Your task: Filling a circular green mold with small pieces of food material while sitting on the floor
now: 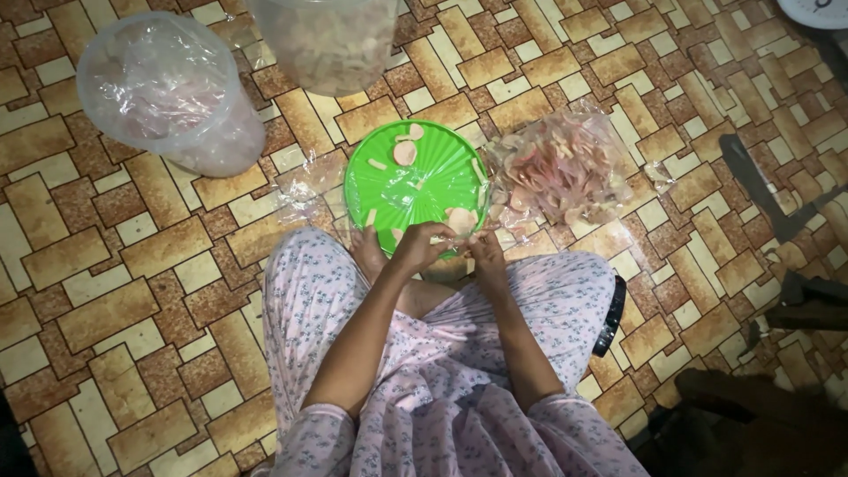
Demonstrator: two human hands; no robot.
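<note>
A pale round chip (pixel 461 221) sits at the near rim of the green plate (pixel 389 168), pinched between the fingertips of the left hand (pixel 420 247) and the right hand (pixel 486 252), both closed on it. Just right of the plate lies an open clear bag of chips (pixel 561 168); two plastic-lined containers (pixel 168 88) stand beyond on the tiled floor (pixel 106 291).

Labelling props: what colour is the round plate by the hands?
Bright green, with a few pale chips on it. The plate shows clearly in the head view.
</note>
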